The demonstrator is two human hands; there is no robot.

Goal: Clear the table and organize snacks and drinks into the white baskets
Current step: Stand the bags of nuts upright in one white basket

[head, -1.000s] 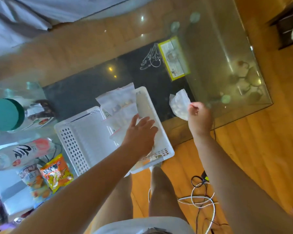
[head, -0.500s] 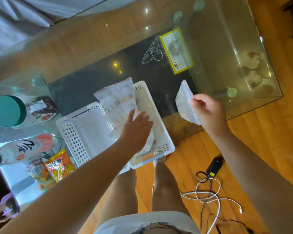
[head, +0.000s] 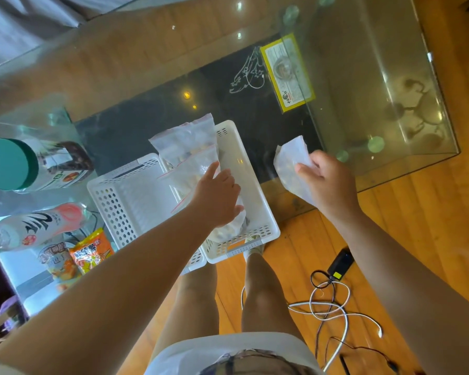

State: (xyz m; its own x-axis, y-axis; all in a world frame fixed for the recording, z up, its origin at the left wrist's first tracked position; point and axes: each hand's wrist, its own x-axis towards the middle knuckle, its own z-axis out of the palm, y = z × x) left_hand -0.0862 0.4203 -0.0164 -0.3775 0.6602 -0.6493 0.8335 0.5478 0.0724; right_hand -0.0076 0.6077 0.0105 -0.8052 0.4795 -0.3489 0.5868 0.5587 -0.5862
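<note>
Two white perforated baskets stand side by side on the glass table, the left basket [head: 125, 196] and the right basket [head: 255, 196]. Several clear zip bags of snacks [head: 187, 142] lie stacked in the right basket. My left hand [head: 217, 196] rests flat on those bags, fingers straight. My right hand [head: 328, 182] grips another clear snack bag [head: 290, 163] just right of the right basket, above the table's near edge. Left of the baskets are a teal-capped bottle [head: 8, 163], a peach drink bottle [head: 38, 226] and an orange snack packet [head: 90, 253].
The glass table [head: 390, 77] has a yellow-bordered card [head: 287, 74] under its top. A second snack packet [head: 57, 261] lies beside the orange one. White and black cables with an adapter [head: 339, 261] lie on the wooden floor by my legs.
My right hand has lifted the snack bag off the table and carried it left toward the right basket. My left hand stays pressed on the bags in the basket.
</note>
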